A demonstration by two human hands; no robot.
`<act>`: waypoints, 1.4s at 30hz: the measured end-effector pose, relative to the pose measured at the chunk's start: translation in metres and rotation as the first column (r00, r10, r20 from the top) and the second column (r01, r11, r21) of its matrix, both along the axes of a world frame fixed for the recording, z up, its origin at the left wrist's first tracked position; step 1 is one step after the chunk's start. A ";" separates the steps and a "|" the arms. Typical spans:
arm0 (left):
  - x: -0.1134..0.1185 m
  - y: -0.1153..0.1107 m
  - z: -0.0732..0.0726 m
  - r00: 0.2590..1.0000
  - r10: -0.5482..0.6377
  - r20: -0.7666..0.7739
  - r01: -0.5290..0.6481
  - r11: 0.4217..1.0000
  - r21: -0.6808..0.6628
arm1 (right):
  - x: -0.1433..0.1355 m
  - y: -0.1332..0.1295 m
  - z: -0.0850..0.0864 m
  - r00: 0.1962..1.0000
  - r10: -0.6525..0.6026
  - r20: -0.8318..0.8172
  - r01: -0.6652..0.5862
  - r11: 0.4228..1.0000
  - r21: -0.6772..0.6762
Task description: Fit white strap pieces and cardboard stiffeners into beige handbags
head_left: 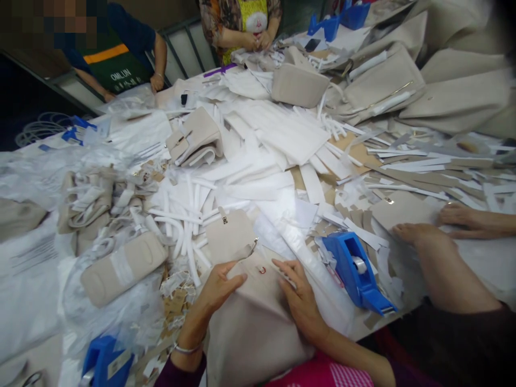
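Both hands are at a beige bag [250, 333], which lies at the near edge of the desk [417, 301], in front of the person. The left hand [215, 290] grasps the bag's upper left side, thumb on top and fingers at the edge. The right hand [302, 303] touches the upper right side with its fingers apart and slightly bent; whether they pinch the material cannot be told. Between the hands sits a small reddish ring [262, 270], and just beyond is a flap [229, 236] with a metal clasp [224, 220].

The step in hand looks like setting or checking the upper part of the bag around that ring. Any further move there calls for a steady left hold, light right fingertips and care not to crease the soft material.

A blue tape dispenser [357, 271] stands to the right, near a co-worker's hands [421, 234]; white rolls [187, 231] lie to the left, beyond the left hand
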State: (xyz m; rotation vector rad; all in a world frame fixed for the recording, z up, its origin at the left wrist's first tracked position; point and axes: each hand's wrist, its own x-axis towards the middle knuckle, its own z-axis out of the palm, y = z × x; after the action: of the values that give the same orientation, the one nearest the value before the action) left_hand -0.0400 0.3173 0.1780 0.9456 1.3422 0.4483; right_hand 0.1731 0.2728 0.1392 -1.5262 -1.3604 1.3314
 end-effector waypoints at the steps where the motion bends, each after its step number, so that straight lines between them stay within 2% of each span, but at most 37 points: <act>1: 0.000 0.000 0.000 1.000 0.000 0.002 0.000 1.000 -0.001 | -0.001 -0.003 0.003 1.000 0.012 0.000 -0.012 1.000 0.001; 6: 0.000 0.000 0.004 0.998 0.026 0.053 -0.024 0.999 -0.035 | -0.007 -0.013 0.016 0.983 0.180 0.018 -0.180 0.984 0.007; 11: 0.004 -0.002 0.009 0.996 0.081 0.028 -0.080 0.995 -0.063 | -0.011 -0.015 0.022 0.969 0.158 0.190 -0.172 0.983 0.059; 15: 0.001 -0.005 0.011 0.992 0.126 0.018 -0.125 0.989 -0.076 | -0.012 -0.018 0.022 0.965 0.120 0.234 -0.146 0.985 0.096; 20: 0.000 -0.009 0.009 0.972 0.202 0.118 -0.195 0.978 -0.073 | -0.011 -0.016 0.023 0.969 0.235 0.080 -0.238 0.971 0.024; 25: 0.004 -0.012 0.001 0.923 0.291 0.250 -0.274 0.956 -0.102 | -0.014 0.005 0.026 0.939 0.323 -0.117 -0.337 0.934 -0.122; 29: 0.006 -0.010 -0.006 0.923 0.313 0.222 -0.303 0.950 -0.082 | -0.024 0.025 0.021 0.900 0.400 -0.175 -0.425 0.893 -0.147; 33: 0.007 0.001 -0.011 0.953 0.229 0.198 -0.221 0.973 -0.059 | -0.036 0.037 0.008 0.944 0.248 -0.219 -0.300 0.920 -0.252; 35: 0.007 0.008 -0.014 0.966 0.173 0.193 -0.169 0.985 -0.036 | -0.040 0.041 0.001 0.949 0.169 -0.267 -0.251 0.915 -0.315; 39: 0.006 0.022 -0.019 0.984 0.040 0.171 -0.051 0.997 0.056 | -0.048 0.048 -0.007 0.918 0.047 -0.393 -0.220 0.886 -0.407; 42: 0.005 0.029 -0.020 0.996 -0.087 0.037 0.079 0.982 0.170 | -0.053 0.052 -0.011 0.895 -0.056 -0.443 -0.176 0.868 -0.464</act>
State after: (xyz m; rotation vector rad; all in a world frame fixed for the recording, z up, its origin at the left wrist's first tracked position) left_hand -0.0354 0.3461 0.1585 1.1207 1.2344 0.5217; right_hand 0.1199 0.3251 0.1285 -1.3600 -0.8108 2.0404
